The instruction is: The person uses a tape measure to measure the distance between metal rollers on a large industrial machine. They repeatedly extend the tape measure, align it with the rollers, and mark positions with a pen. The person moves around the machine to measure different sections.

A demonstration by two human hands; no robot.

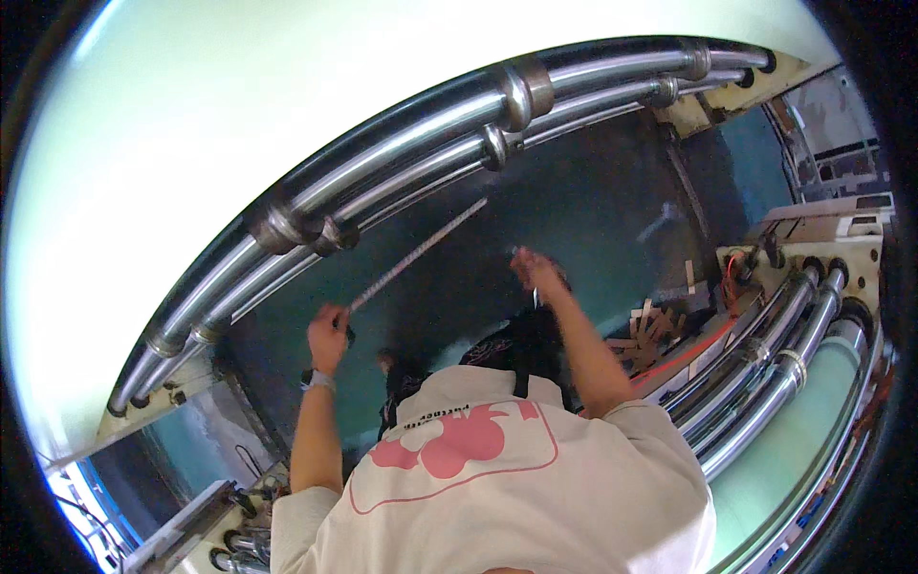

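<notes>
My left hand (328,337), at the left of the middle, is closed on one end of a long, thin pale strip (416,256). Fine marks run along it, much like a ruler or a tape measure's blade. Its free end points up and to the right, short of the steel rollers. A small dark shape shows beside my left fingers, too unclear to name. My right hand (538,272) is held out at the centre right with its fingers curled together. Something small and pale shows below this hand, but I cannot make out what it is.
Long polished steel rollers (411,124) with collars arc across the far side, before a large bright white surface (191,105). More rollers (765,383) and a pale green roll (794,469) stand at the right. Flat wooden pieces (655,330) lie piled on the dark green floor (612,220).
</notes>
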